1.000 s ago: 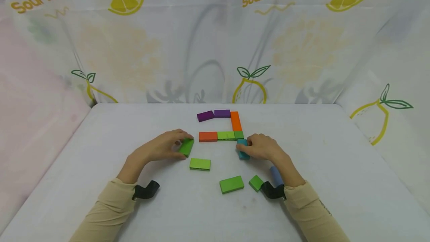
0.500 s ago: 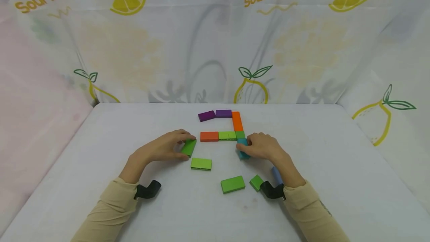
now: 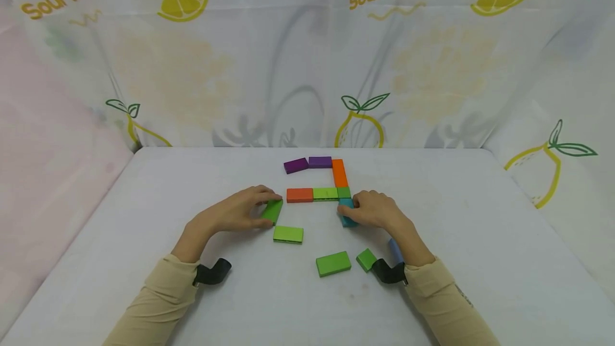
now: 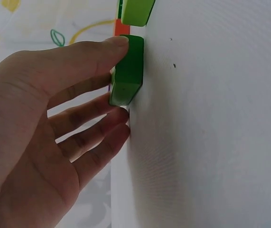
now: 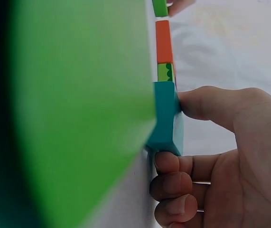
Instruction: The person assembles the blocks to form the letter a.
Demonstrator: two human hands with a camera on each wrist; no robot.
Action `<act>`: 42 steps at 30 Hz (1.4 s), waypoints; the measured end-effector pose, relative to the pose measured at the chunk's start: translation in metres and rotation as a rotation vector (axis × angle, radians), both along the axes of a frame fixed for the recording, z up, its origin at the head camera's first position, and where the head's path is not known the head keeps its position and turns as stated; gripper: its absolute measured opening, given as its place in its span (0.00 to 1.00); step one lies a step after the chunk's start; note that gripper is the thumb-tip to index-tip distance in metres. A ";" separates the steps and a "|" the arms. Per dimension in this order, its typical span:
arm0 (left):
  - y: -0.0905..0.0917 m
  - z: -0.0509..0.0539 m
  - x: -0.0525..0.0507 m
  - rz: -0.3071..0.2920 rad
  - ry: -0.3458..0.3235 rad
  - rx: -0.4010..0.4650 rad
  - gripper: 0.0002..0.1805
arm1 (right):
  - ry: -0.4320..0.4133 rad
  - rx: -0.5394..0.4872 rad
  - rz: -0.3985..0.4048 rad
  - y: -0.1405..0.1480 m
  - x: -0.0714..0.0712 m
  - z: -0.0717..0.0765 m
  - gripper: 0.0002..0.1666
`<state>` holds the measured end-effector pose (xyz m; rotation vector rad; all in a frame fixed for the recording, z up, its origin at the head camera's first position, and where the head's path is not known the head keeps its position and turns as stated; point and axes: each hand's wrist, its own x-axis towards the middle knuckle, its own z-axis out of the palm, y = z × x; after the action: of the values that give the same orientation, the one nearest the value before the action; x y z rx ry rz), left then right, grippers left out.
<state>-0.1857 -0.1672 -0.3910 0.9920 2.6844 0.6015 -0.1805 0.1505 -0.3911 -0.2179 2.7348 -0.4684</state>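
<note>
Right hand (image 3: 377,210) in a pinching grip, thumb and fingers to either side of the teal block (image 3: 348,213), which lies on the table (image 3: 192,303) just beside a small green block (image 3: 343,193). The left hand (image 3: 233,210) likewise pinches a long green block (image 3: 273,211), slanted near the loose light green block (image 3: 288,235). Both held pieces look light, rigid and hard to damage: squat cuboids, smooth and faintly matt, edges slightly eased; wood or plastic, I cannot tell. Opposite side faces should give the surest hold, as an off-centre pinch might swivel or slip. White and finely grained, the table surface probably lets them slide easily
</note>
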 end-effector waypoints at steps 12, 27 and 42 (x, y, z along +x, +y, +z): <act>0.000 0.000 0.001 -0.005 0.009 0.005 0.29 | 0.026 0.020 0.002 -0.003 0.001 -0.002 0.26; 0.000 0.000 0.000 -0.029 0.020 0.014 0.29 | 0.028 0.022 -0.034 -0.004 0.001 -0.002 0.27; 0.001 -0.002 0.002 -0.037 0.024 0.037 0.27 | 0.016 0.010 -0.041 -0.004 0.002 0.000 0.28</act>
<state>-0.1838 -0.1667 -0.3930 1.0627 2.6782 0.6384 -0.1785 0.1467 -0.3909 -0.1641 2.7614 -0.4656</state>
